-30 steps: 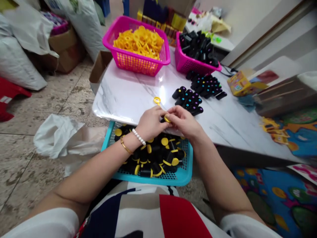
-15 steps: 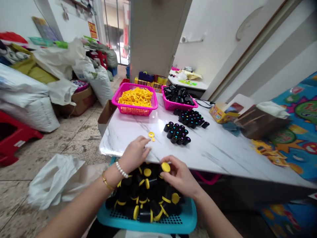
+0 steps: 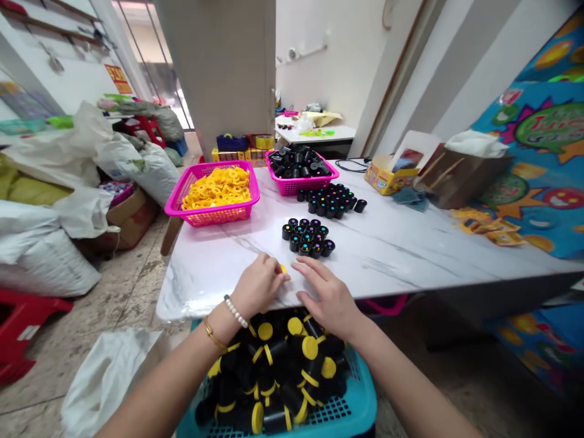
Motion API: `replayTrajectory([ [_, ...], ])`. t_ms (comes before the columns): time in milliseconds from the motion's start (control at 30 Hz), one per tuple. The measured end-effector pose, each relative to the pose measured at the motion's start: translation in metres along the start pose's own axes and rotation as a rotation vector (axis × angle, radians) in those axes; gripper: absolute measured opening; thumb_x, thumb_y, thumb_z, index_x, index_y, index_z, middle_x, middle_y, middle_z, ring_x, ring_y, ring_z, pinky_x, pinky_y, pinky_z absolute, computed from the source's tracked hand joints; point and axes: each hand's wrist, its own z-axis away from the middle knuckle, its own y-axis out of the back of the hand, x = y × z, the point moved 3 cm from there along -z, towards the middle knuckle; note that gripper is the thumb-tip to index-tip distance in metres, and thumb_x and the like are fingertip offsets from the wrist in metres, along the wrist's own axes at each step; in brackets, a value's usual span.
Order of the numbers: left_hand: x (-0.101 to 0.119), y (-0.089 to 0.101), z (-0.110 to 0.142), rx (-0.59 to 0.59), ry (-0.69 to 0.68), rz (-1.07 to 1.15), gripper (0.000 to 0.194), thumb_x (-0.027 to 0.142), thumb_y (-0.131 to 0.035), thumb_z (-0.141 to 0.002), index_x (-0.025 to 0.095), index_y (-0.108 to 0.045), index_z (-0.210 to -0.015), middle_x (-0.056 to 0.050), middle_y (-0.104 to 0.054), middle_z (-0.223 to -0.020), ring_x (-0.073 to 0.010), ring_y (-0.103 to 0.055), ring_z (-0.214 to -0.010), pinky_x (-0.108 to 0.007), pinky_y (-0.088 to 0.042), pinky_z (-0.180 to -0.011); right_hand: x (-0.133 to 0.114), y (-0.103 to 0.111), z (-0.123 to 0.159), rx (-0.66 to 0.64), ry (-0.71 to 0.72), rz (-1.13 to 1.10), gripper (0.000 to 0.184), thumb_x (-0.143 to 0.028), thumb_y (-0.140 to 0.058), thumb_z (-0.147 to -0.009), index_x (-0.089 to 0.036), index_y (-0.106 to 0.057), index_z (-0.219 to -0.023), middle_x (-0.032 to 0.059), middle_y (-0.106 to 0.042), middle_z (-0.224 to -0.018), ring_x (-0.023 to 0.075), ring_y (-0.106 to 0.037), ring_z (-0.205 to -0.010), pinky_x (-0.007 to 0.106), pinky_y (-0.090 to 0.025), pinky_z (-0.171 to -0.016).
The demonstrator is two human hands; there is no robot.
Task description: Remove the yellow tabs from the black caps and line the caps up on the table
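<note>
My left hand (image 3: 259,283) is at the table's near edge, thumb and fingers closed on a small yellow plastic ring piece (image 3: 283,268), mostly hidden by the fingers. Beside it my right hand (image 3: 329,299) is open over the edge, fingers apart and holding nothing. Just beyond both hands stands a cluster of small black cylinders (image 3: 305,237) with coloured dots on top. Below my hands, a blue basket (image 3: 360,407) holds many black cylinders with yellow caps (image 3: 309,347), lying at all angles.
On the white table (image 3: 387,255) are a pink basket of yellow ring pieces (image 3: 216,188), a pink basket of black cylinders (image 3: 301,165) and a second dotted group (image 3: 331,201). Rightward are a yellow box (image 3: 392,176) and yellow packets (image 3: 488,228). A red stool (image 3: 31,328) is left.
My right hand has let go of a yellow-capped black cylinder over the blue basket and moved up to the table edge. My left hand has closed on the ring piece. The view has turned right.
</note>
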Motion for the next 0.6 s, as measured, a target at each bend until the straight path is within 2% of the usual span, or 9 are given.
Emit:
replayTrajectory([
  [67, 0.014, -0.004, 0.003, -0.029, -0.04, 0.074, 0.016, 0.033, -0.05, -0.089, 0.017, -0.053, -0.087, -0.005, -0.058, -0.088, -0.0174, -0.057, -0.08, -0.029, -0.045, -0.073, 0.006, -0.008, -0.002, 0.004, -0.002, -0.057, 0.043, -0.013, -0.055, -0.082, -0.023, -0.056, -0.123, 0.007, -0.061, -0.12, 0.0239, -0.057, -0.108, 0.039, -0.046, -0.094],
  [167, 0.023, -0.006, -0.001, -0.087, -0.052, 0.227, 0.019, 0.036, -0.045, -0.091, 0.019, -0.051, -0.097, 0.0, -0.06, -0.075, -0.0147, -0.057, -0.068, -0.025, -0.042, -0.062, 0.016, -0.013, 0.001, 0.076, -0.166, -0.193, 0.026, -0.019, -0.054, -0.086, -0.022, -0.062, -0.11, 0.0036, -0.069, -0.092, 0.0168, -0.064, -0.077, 0.028, -0.051, -0.072],
  [233, 0.02, -0.004, -0.013, -0.035, -0.013, 0.275, 0.022, 0.037, -0.043, -0.092, 0.019, -0.051, -0.104, 0.003, -0.059, -0.066, -0.013, -0.056, -0.06, -0.023, -0.04, -0.059, 0.021, -0.013, 0.004, 0.117, -0.273, -0.245, 0.019, -0.025, -0.057, -0.086, -0.021, -0.064, -0.103, 0.0014, -0.067, -0.078, 0.0139, -0.061, -0.063, 0.024, -0.049, -0.061],
  [300, 0.011, -0.003, -0.031, 0.077, 0.051, 0.247, 0.023, 0.034, -0.048, -0.089, 0.019, -0.053, -0.106, 0.003, -0.059, -0.066, -0.0125, -0.056, -0.059, -0.023, -0.04, -0.06, 0.022, -0.012, 0.006, 0.117, -0.319, -0.27, 0.022, -0.027, -0.06, -0.084, -0.021, -0.063, -0.104, 0.0, -0.066, -0.074, 0.0128, -0.059, -0.058, 0.023, -0.047, -0.057],
  [367, 0.002, -0.007, -0.051, 0.133, 0.1, 0.175, 0.028, 0.029, -0.058, -0.081, 0.018, -0.055, -0.107, 0.002, -0.062, -0.071, -0.0133, -0.058, -0.064, -0.025, -0.042, -0.064, 0.02, -0.011, 0.005, 0.074, -0.324, -0.28, 0.028, -0.027, -0.06, -0.084, -0.021, -0.06, -0.111, -0.0002, -0.066, -0.076, 0.0124, -0.058, -0.057, 0.023, -0.046, -0.057],
  [433, -0.004, -0.014, -0.069, 0.112, 0.124, 0.121, 0.036, 0.025, -0.064, -0.074, 0.016, -0.058, -0.109, 0.0, -0.064, -0.075, -0.0146, -0.059, -0.068, -0.026, -0.043, -0.067, 0.019, -0.012, 0.004, 0.034, -0.318, -0.278, 0.027, -0.027, -0.059, -0.084, -0.022, -0.06, -0.11, 0.0007, -0.067, -0.079, 0.013, -0.059, -0.059, 0.024, -0.045, -0.057],
  [500, -0.006, -0.02, -0.079, 0.073, 0.13, 0.112, 0.038, 0.025, -0.065, -0.073, 0.016, -0.06, -0.109, -0.001, -0.065, -0.074, -0.015, -0.059, -0.068, -0.027, -0.043, -0.067, 0.019, -0.012, 0.004, 0.017, -0.315, -0.276, 0.018, -0.029, -0.059, -0.084, -0.022, -0.063, -0.1, 0.0012, -0.067, -0.077, 0.0139, -0.059, -0.061, 0.025, -0.045, -0.058],
  [600, -0.005, -0.018, -0.071, 0.047, 0.106, 0.13, 0.031, 0.027, -0.065, -0.072, 0.017, -0.063, -0.101, 0.0, -0.064, -0.072, -0.0142, -0.058, -0.066, -0.026, -0.043, -0.065, 0.02, -0.01, 0.004, -0.008, -0.303, -0.304, 0.011, -0.029, -0.059, -0.085, -0.021, -0.065, -0.089, 0.0011, -0.065, -0.073, 0.014, -0.056, -0.06, 0.025, -0.044, -0.058],
])
